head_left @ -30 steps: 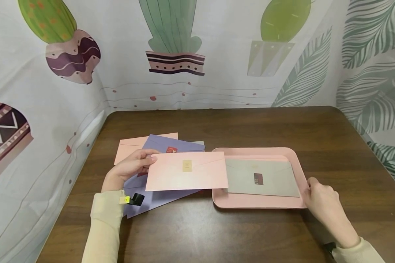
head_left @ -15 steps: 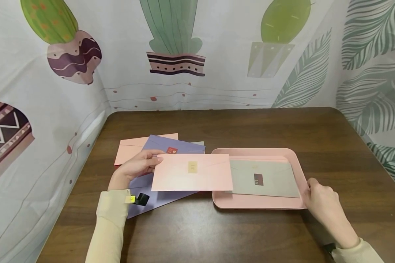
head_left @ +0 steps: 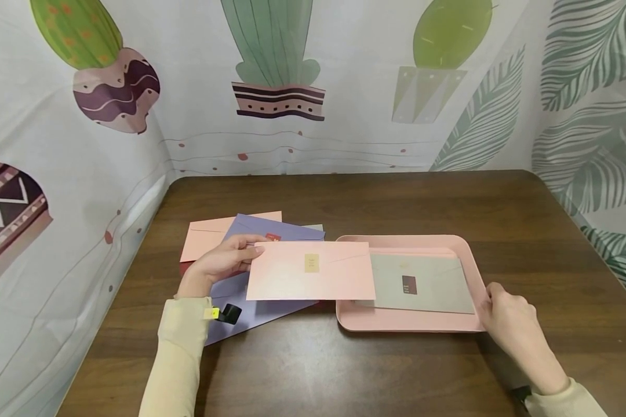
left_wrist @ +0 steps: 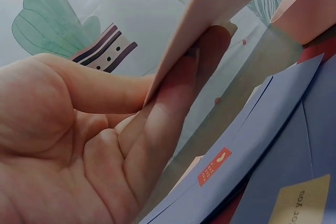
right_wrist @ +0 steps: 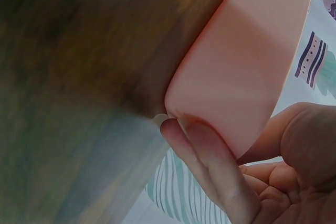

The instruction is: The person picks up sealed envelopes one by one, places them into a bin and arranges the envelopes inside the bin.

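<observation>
My left hand (head_left: 224,263) pinches the left end of a pink envelope (head_left: 310,284) with a gold sticker, thumb on one face and fingers behind. The envelope hangs over a pile of envelopes, and its right end overlaps the pink tray (head_left: 417,322). A grey-green envelope (head_left: 438,284) with a dark red sticker lies in that tray, on top of a pink one. In the right wrist view, the fingers (right_wrist: 210,156) of my right hand (head_left: 513,324) are against the outer wall of the tray, the thumb at its rim; the hand grips the tray's right side.
Left on the table sit a purple envelope (head_left: 255,226) with a red sticker, another pink envelope (head_left: 200,237) and a larger purple envelope (head_left: 235,324). Brown wooden table (head_left: 313,370) surrounds them. A cactus-print cloth (head_left: 360,58) hangs behind and at the sides.
My left hand has carried the pink envelope to the right, so it overlaps more of the tray's left part, then raised it slightly. The right hand and tray stay where they were.
</observation>
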`<state>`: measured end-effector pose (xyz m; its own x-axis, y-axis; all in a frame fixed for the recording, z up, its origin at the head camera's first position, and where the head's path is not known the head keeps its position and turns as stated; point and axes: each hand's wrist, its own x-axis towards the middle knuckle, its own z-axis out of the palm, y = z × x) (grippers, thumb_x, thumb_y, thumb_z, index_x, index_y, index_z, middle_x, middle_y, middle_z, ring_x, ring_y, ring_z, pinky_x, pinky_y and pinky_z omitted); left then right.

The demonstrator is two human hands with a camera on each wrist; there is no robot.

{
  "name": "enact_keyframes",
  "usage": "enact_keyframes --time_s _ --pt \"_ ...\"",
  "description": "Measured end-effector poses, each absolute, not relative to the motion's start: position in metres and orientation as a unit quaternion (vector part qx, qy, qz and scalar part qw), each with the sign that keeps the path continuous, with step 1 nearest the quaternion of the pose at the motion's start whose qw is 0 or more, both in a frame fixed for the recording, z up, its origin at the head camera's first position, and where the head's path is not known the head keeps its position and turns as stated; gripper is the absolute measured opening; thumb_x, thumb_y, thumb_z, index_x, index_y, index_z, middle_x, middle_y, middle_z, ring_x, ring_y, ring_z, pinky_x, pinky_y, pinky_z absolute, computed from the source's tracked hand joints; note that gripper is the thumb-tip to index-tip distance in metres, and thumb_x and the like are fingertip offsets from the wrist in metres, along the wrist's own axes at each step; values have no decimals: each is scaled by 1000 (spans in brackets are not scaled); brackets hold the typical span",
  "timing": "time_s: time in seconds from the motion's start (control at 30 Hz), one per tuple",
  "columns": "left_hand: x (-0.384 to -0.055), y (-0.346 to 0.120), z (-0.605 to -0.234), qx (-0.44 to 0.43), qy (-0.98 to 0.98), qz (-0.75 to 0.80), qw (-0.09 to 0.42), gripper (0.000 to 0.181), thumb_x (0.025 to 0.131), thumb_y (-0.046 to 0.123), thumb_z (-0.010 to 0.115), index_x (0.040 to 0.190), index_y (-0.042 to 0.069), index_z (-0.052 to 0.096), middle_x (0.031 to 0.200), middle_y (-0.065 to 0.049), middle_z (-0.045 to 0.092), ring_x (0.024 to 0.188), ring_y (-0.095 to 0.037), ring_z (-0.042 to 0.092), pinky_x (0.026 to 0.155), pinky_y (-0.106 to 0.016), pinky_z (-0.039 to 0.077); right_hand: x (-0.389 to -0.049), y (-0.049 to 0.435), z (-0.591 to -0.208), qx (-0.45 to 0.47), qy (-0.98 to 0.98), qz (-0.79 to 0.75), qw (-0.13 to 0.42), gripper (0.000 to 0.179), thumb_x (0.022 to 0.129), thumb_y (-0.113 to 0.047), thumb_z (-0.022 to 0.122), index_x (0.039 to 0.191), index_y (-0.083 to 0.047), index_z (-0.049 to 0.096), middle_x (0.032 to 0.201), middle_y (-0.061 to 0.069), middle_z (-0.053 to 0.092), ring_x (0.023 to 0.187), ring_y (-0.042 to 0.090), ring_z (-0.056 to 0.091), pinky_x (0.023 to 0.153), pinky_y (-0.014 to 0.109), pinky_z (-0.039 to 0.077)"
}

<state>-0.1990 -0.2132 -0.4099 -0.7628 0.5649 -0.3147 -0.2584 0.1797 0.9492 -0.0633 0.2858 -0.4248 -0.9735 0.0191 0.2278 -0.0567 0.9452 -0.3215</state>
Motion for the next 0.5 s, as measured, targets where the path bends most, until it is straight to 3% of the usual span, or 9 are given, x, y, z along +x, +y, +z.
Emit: enact_keyframes --time_s 0.5 --pt "-202 -209 -409 98 688 639 330 47 100 7 47 141 -13 33 104 7 68 87 -7 67 80 -25 57 -64 284 -425 11 -978 163 133 14 78 4 52 68 -2 44 47 6 42 43 27 41 42 50 35"
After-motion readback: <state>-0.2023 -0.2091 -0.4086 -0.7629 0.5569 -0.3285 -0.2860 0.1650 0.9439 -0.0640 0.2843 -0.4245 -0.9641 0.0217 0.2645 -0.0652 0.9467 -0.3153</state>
